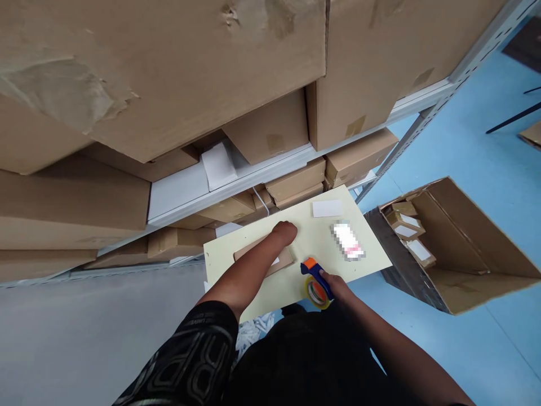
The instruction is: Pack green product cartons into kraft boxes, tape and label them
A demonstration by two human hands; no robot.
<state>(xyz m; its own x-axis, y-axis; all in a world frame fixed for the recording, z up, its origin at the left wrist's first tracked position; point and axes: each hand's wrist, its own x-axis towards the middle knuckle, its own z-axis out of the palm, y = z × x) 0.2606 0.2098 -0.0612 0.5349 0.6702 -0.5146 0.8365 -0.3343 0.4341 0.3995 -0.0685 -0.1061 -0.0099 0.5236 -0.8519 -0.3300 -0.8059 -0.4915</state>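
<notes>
My left hand rests with curled fingers on the far end of a small flat cardboard parcel that lies on a pale yellow board. My right hand grips a tape dispenser with a blue body, an orange tip and a roll of tape, held at the board's near edge beside the parcel. A white label and a blurred-out item lie farther out on the board.
Metal shelving packed with large and small cardboard boxes fills the left and top. An open carton holding several small labelled parcels lies on the blue floor at the right. Crumpled white material shows below the board.
</notes>
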